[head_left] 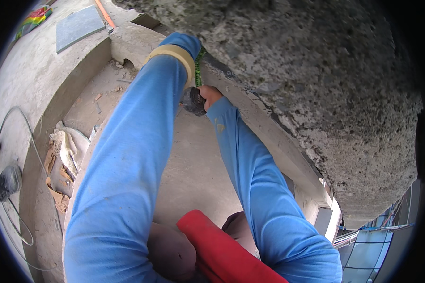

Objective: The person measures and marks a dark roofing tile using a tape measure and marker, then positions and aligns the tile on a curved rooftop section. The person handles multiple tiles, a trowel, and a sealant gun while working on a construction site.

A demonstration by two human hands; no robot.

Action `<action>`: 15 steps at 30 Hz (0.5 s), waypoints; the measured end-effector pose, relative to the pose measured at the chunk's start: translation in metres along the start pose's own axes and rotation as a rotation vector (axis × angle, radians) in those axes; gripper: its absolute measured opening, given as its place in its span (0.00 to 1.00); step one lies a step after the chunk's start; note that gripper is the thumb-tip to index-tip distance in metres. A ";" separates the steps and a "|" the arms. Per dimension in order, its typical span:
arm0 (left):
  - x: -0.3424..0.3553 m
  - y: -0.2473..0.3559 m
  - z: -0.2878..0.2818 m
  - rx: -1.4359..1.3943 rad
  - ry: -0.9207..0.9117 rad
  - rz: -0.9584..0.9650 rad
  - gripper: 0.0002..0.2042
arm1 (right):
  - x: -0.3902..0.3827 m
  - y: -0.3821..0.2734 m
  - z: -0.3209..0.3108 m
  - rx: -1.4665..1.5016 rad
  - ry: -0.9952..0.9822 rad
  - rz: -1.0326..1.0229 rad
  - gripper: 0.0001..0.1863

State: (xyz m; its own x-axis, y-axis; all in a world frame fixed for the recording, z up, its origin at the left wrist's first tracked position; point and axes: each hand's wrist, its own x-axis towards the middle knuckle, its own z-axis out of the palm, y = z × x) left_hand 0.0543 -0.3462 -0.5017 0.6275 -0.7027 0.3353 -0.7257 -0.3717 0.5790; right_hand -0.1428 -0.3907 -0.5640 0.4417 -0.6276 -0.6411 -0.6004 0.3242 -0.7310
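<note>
Keeping green meas. tape (198, 70) taut helps, I'd judge; R hand (211, 96) gripping dk. case (193, 101); L hand hidden from me, can't tell grip.

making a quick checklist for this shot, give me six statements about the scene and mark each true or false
1. The right hand grips a tape measure. True.
2. The beige ring is around the right sleeve. False: it is around the left sleeve.
3. The measuring blade pulled out is red. False: it is green.
4. A flat grey slab lies at the upper left. True.
5. The left hand is in plain view. False: it is hidden beyond the left sleeve.
6. A dark shoe shows near the left edge. True.
</note>
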 end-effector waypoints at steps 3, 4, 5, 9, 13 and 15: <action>-0.001 0.002 0.002 -0.006 -0.001 -0.003 0.04 | -0.002 0.000 0.000 -0.001 0.003 -0.008 0.20; -0.001 0.003 0.002 -0.011 0.008 -0.001 0.04 | -0.002 0.000 -0.001 -0.004 0.003 -0.010 0.20; -0.002 0.004 0.003 -0.011 0.005 0.000 0.04 | -0.002 0.001 -0.001 -0.006 0.005 -0.013 0.20; -0.002 0.006 0.006 -0.022 0.011 -0.006 0.04 | -0.003 0.002 -0.001 -0.010 0.011 -0.024 0.20; 0.000 0.007 0.008 -0.030 0.026 -0.007 0.04 | -0.005 0.002 0.001 -0.023 0.017 -0.045 0.20; -0.001 0.008 0.010 -0.037 0.032 -0.008 0.04 | -0.005 0.001 0.002 -0.029 0.020 -0.057 0.20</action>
State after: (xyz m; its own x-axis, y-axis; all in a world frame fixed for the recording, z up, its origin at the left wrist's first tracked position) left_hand 0.0448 -0.3542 -0.5046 0.6424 -0.6799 0.3536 -0.7098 -0.3541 0.6089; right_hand -0.1445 -0.3856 -0.5618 0.4622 -0.6589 -0.5935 -0.5939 0.2669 -0.7589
